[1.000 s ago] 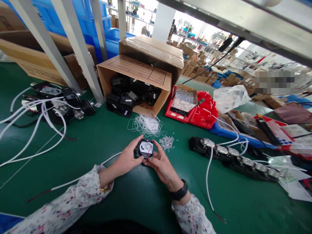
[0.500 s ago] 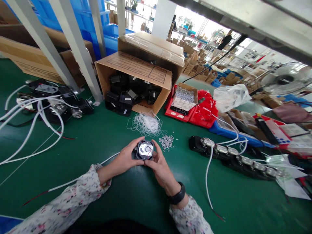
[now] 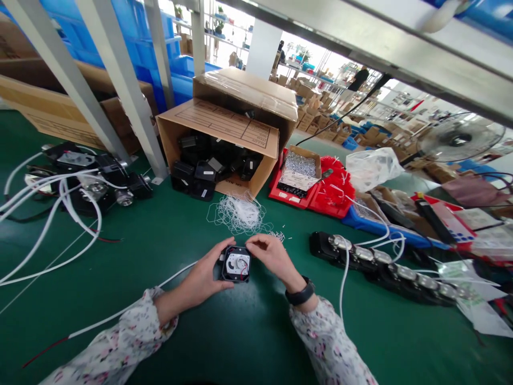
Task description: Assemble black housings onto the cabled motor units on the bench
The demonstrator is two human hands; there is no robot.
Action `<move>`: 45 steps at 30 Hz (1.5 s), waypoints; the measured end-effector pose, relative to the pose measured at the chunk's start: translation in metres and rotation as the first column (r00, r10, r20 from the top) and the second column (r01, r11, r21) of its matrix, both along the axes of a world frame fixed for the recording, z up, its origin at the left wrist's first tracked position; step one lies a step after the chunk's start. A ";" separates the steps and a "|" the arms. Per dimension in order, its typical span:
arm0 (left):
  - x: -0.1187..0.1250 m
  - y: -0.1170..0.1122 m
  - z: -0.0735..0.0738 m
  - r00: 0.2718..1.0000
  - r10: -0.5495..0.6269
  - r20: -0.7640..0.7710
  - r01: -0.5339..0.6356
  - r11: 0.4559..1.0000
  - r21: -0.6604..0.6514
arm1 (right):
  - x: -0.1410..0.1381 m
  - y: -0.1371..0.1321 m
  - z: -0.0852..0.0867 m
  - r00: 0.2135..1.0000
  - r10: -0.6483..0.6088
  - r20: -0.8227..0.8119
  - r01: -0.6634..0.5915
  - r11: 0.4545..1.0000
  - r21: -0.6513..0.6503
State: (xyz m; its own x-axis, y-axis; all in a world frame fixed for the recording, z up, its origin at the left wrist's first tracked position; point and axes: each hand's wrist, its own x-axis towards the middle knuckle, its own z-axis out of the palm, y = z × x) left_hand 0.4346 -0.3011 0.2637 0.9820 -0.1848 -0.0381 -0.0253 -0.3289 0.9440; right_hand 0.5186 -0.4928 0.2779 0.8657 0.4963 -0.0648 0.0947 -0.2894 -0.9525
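In my left hand (image 3: 204,277) is a small square black housing (image 3: 230,274), gripped by its left side between thumb and fingers. Its open face is turned up and shows a silver-white plate with a round part and a thin red wire. A white cable (image 3: 176,274) runs from behind my left hand across the bench to red wire ends. My right hand (image 3: 274,258) is at the housing's upper right corner, thumb and fingertips pinched together. What they hold, if anything, I cannot make out. Just beyond it lies a pile of small screws (image 3: 278,235), partly hidden by the hand.
A tangle of clear rings (image 3: 240,215) lies before a carton (image 3: 224,120) of black housings. Red trays (image 3: 294,199) hold screws and red pieces. Lamp units with white cables (image 3: 94,184) stand left; a row of assembled units (image 3: 363,255) lies right. Metal posts (image 3: 120,80) rise at left.
My right hand has let go of the housing's right side and moved up to its upper right corner, fingers now pinched. My left hand keeps hold of the housing, which sits slightly lower in view.
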 end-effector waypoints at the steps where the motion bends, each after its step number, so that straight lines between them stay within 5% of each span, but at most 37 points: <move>1: 0.000 0.000 0.001 1.000 0.003 -0.009 -0.003 1.000 -0.004 | 0.002 0.002 0.004 0.998 0.039 0.051 -0.035 0.997 -0.065; 7: 0.002 0.000 -0.004 1.000 0.016 0.004 -0.016 1.000 -0.013 | 0.007 0.012 0.030 0.896 0.301 0.326 -0.123 0.874 -0.470; 12: 0.002 0.000 -0.008 0.999 0.039 -0.014 -0.039 0.999 -0.003 | 0.022 0.023 0.045 0.815 0.474 0.333 -0.163 0.739 -0.654; 17: 0.003 0.001 -0.014 1.000 0.009 0.014 -0.008 0.998 -0.055 | 0.065 0.079 0.052 0.788 0.423 0.446 -0.078 0.789 -0.610; 22: 0.002 0.002 -0.021 1.000 -0.003 0.018 0.004 0.998 -0.061 | 0.096 0.159 0.035 0.709 0.452 0.542 -0.059 0.804 -0.592; 26: -0.001 0.004 -0.027 1.000 -0.018 -0.019 0.017 0.999 -0.032 | 0.107 0.179 0.026 0.744 0.420 0.519 -0.078 0.827 -0.557; 28: -0.001 0.005 -0.027 1.000 -0.023 -0.017 0.022 0.999 -0.033 | 0.106 0.164 0.031 0.792 0.341 0.507 -0.051 0.864 -0.502; 31: 0.000 0.007 -0.022 1.000 -0.020 0.000 0.020 0.998 -0.061 | 0.087 0.103 0.037 0.875 0.158 0.459 0.036 0.922 -0.386; 32: 0.001 0.007 -0.020 1.000 -0.016 -0.003 0.016 0.997 -0.072 | 0.074 0.074 0.036 0.906 0.065 0.419 0.078 0.946 -0.315; 33: 0.002 0.008 -0.017 1.000 -0.015 -0.011 0.014 0.996 -0.083 | 0.059 0.044 0.032 0.964 -0.125 0.233 0.143 0.988 -0.060; 34: 0.003 0.008 -0.015 1.000 -0.015 -0.021 0.013 0.996 -0.093 | 0.040 0.013 0.026 0.974 -0.226 -0.014 0.225 0.963 0.145; 36: 0.004 0.008 -0.012 0.999 -0.012 -0.037 0.008 0.994 -0.106 | -0.003 -0.045 0.008 0.847 -0.323 -0.421 0.466 0.832 0.299; 39: 0.006 0.006 -0.011 0.999 0.009 -0.048 -0.013 0.995 -0.096 | -0.061 -0.106 -0.018 0.612 -0.384 -0.692 0.682 0.699 0.215; 41: 0.007 0.004 -0.012 0.998 0.030 -0.051 -0.033 0.997 -0.069 | -0.086 -0.129 -0.028 0.580 -0.452 -0.678 0.690 0.714 0.115; 43: 0.007 0.002 -0.012 0.998 0.040 -0.044 -0.042 0.998 -0.042 | -0.098 -0.139 -0.030 0.636 -0.622 -0.456 0.671 0.738 -0.071; 45: 0.006 0.000 -0.012 0.999 0.043 -0.030 -0.043 0.999 -0.024 | -0.102 -0.142 -0.029 0.719 -0.695 -0.023 0.667 0.698 -0.261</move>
